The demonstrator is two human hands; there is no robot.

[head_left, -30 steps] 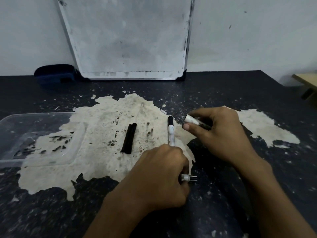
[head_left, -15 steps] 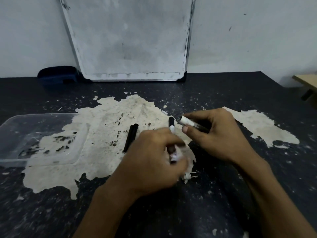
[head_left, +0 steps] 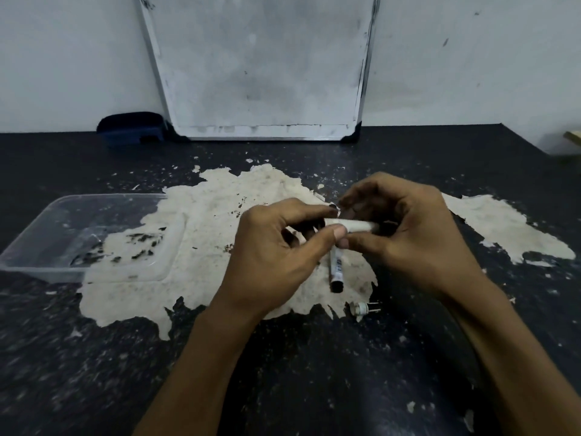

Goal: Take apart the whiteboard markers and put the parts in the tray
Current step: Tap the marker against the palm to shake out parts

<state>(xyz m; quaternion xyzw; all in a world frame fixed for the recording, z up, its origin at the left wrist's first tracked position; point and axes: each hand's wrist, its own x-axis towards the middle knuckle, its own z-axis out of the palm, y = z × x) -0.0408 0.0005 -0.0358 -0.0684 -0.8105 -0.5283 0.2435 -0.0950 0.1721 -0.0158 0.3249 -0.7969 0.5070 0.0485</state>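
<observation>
Both hands, left hand (head_left: pixel 267 247) and right hand (head_left: pixel 405 234), pinch the white barrel (head_left: pixel 352 225) mid-frame (second marker (head_left: pixel 335 265) dangling); best pull straight.

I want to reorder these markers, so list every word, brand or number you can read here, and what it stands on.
No text here can be read.
Marker barrel: a dark printed patch, perhaps a barcode, too small and blurred to read.
White marker part held by both hands: no print shows.
Whiteboard: only grey smudges, no writing.
</observation>
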